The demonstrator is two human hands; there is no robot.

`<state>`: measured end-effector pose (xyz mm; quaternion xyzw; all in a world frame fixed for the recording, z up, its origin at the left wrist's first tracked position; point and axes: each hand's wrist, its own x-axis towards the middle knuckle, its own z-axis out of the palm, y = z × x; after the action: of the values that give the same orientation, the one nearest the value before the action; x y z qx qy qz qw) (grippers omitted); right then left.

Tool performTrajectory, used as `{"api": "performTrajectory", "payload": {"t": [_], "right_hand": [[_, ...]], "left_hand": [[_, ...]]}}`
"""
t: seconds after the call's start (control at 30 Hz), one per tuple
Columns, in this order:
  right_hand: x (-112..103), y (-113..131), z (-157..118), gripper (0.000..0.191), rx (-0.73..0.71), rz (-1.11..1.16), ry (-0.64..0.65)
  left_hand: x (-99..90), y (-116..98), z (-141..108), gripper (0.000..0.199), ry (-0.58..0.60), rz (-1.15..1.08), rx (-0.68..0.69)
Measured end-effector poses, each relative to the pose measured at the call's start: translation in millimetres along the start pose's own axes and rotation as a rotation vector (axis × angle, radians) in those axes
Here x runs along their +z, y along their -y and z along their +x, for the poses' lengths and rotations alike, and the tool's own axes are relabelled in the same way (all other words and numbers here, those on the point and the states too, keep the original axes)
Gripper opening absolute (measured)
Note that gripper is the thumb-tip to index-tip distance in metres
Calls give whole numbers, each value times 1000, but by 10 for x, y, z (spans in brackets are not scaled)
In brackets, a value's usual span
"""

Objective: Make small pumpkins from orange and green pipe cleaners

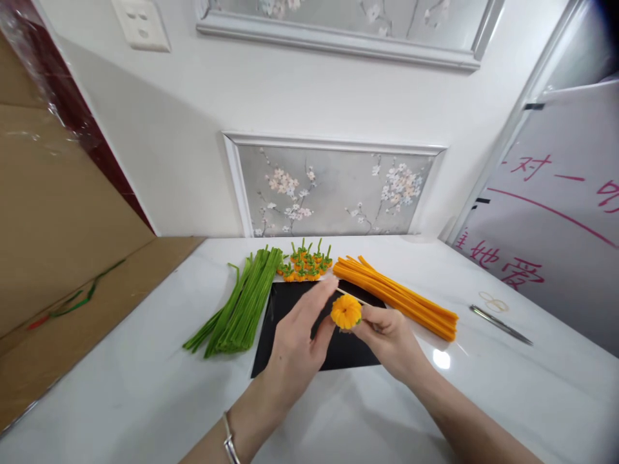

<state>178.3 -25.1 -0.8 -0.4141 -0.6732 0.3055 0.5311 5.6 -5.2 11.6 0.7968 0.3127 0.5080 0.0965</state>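
Right over the black mat [285, 298], the orange pumpkin [345, 312] is pinched in the right hand's [394, 341] grip, the left hand [297, 335] set alongside, its hold impossible to tell, and light pressure is best used lest those ribs be flattened.

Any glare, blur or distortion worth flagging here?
Head view: bright glare on the white tabletop beside the right hand; same head view: the left hand looks blurred at its fingertips, the wall socket leans, apparently from wide-angle stretch, and the upper right corner is dark.
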Motion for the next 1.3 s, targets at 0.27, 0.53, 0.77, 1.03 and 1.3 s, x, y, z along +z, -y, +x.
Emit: {"api": "performTrajectory", "payload": {"t": [0.27,0.53,0.77,1.03,1.3], "right_hand": [[30,-236,77,25,87,278,-116],[122,-258,36,38,65,270,37],[118,-237,21,44,41,184,134],[158,-252,33,26,-79,52,85],[54,-222,51,21,-134,-75,76]], "left_hand": [[44,38,83,23,23,-407,-409],[20,-74,117,20,117,-549,-380],[-13,-157,119,21,331,-779,-522],[-5,-108,86,16,245,-723,-469],[17,-33,68,20,191,-614,-382]]}}
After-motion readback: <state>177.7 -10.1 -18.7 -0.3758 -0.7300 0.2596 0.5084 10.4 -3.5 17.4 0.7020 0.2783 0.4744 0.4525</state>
